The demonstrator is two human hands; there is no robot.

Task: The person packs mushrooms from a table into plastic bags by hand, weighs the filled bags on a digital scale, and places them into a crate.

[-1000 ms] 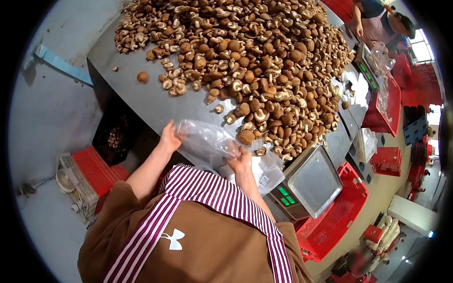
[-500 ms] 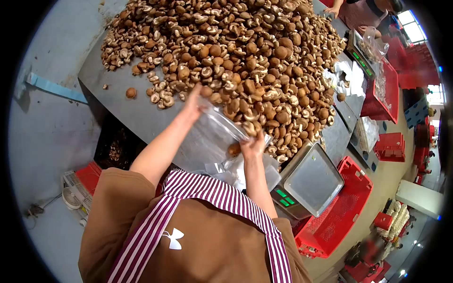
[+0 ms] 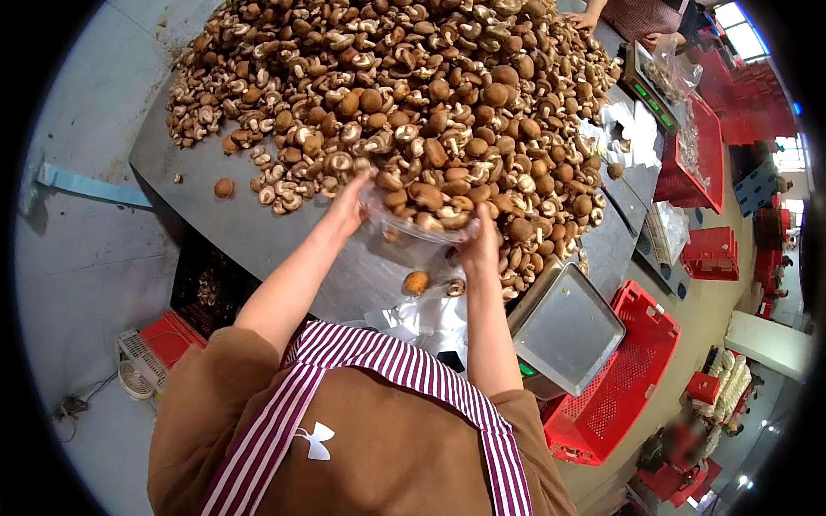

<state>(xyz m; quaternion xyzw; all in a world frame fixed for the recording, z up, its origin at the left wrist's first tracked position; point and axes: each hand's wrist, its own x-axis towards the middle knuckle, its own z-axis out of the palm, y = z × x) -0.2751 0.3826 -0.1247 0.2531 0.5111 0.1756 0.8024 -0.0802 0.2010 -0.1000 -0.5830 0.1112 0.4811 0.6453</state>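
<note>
The left hand (image 3: pixel 348 208) and right hand (image 3: pixel 482 244), fingers closed on opposite sides of a clear plastic bag (image 3: pixel 415 247), hold its wide mouth forward against the near edge of a mushroom pile (image 3: pixel 404 95) on the tabletop (image 3: pixel 254 234), the left reaching slightly farther.

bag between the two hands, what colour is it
The bag is colourless, see-through plastic; the head view, the only one, shows it.

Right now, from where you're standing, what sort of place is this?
Probably a mushroom-packing workshop: there's a big heap of mushrooms on a grey table, and a scale with a red crate next to it.
</note>
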